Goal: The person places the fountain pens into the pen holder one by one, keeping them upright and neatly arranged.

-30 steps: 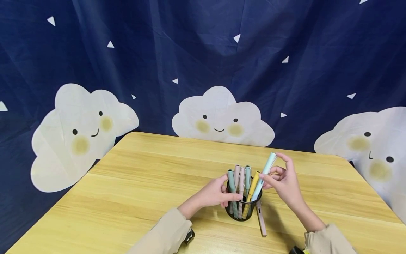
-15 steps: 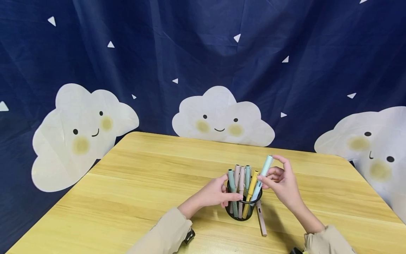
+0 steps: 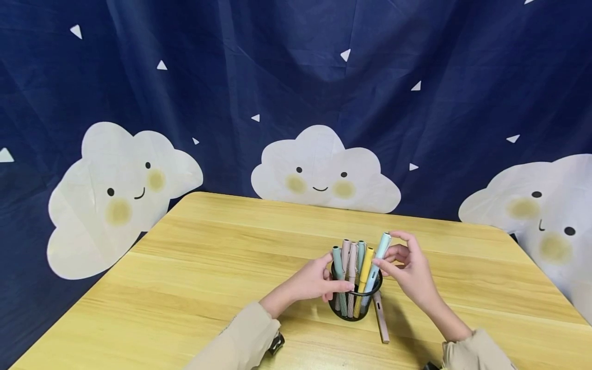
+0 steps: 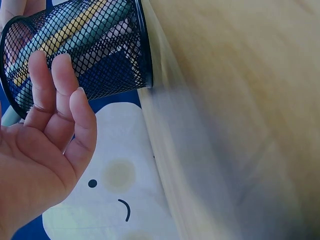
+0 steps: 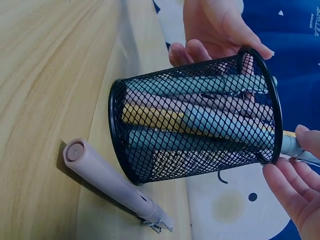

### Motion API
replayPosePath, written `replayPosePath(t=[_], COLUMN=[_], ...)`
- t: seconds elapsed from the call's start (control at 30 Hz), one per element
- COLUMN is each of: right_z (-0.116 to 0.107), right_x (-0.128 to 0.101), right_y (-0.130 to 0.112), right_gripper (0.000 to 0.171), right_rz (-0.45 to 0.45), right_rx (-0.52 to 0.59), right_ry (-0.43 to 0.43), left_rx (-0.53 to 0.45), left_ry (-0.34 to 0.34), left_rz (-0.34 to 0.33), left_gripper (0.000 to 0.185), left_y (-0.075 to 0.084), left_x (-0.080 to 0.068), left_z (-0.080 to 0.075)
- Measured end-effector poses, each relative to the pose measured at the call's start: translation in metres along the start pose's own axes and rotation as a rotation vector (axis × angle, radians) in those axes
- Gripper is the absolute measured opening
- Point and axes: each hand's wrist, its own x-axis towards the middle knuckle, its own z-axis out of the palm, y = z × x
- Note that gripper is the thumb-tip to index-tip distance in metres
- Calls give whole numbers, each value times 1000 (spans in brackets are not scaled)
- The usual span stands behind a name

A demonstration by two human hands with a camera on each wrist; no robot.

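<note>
A black mesh pen holder (image 3: 367,294) stands upright on the table, with several pens in it. My left hand (image 3: 311,281) holds it at the left, thumb along the front rim and fingers at the mesh side. In my right hand (image 3: 413,268) a light blue pen (image 3: 383,246) is pinched near its upper part. Its lower end is inside the holder, beside a yellow pen (image 3: 366,267). Teal pens (image 3: 338,263) and pink pens (image 3: 353,262) lean there too. Through the mesh in the right wrist view, the pen bodies overlap.
One more pink pen (image 5: 107,175) lies on the wooden table (image 3: 222,241), just right of the holder's base. Behind the table hangs a dark blue curtain (image 3: 287,61) with cloud faces.
My right hand has moved down and slightly left, lowering the light blue pen deeper into the holder. The yellow pen has shifted slightly left. My left hand stays in place.
</note>
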Motion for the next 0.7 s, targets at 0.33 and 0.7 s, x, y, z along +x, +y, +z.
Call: replayPosePath(t=[0.33, 0.7], right_z=[2, 5], right_x=[-1, -1], right_y=[-2, -6], right_gripper=[52, 47], right_rz=[-17, -63], right_rx=[-29, -55], right_ry=[4, -2], left_rx=[2, 3], left_ry=[2, 2], left_rz=[-10, -12], left_gripper=[43, 45], left_y=[1, 1], left_x=[0, 0], left_z=[0, 0])
